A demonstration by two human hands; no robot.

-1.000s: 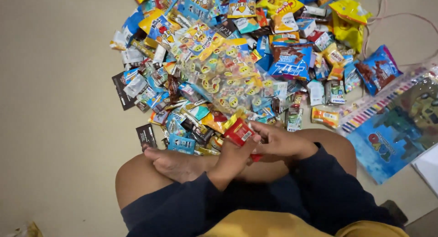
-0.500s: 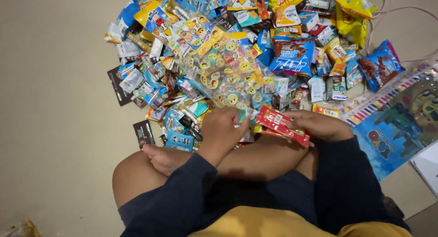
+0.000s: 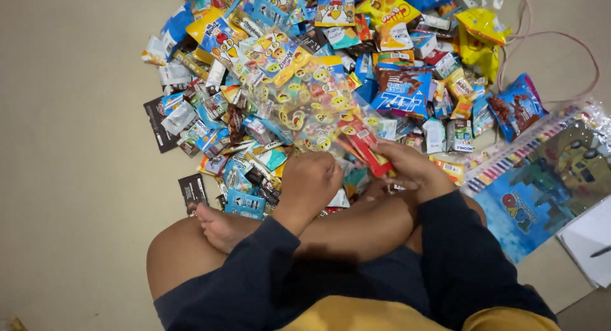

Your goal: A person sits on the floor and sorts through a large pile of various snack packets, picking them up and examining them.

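- A person sits cross-legged on a beige floor (image 3: pixel 70 178) at the near edge of a broad heap of small, bright foil and plastic snack packets (image 3: pixel 299 83).
- The right hand (image 3: pixel 407 169) is closed around the lower end of a long red glossy wrapper (image 3: pixel 364 143), thumb on top; the wrapper slants up and left, clear of the floor, over the heap's near edge.
- The left hand (image 3: pixel 313 181) is loosely curled, knuckles up, at the heap's front margin; whether it grips anything cannot be told.
- A bare foot (image 3: pixel 219 226) rests beside a blue packet (image 3: pixel 245 204).
- Bare floor lies open to the left; on the right a clear-wrapped blue picture book (image 3: pixel 541 191) hems in the heap, and a pink cord (image 3: pixel 547 41) loops beyond it.
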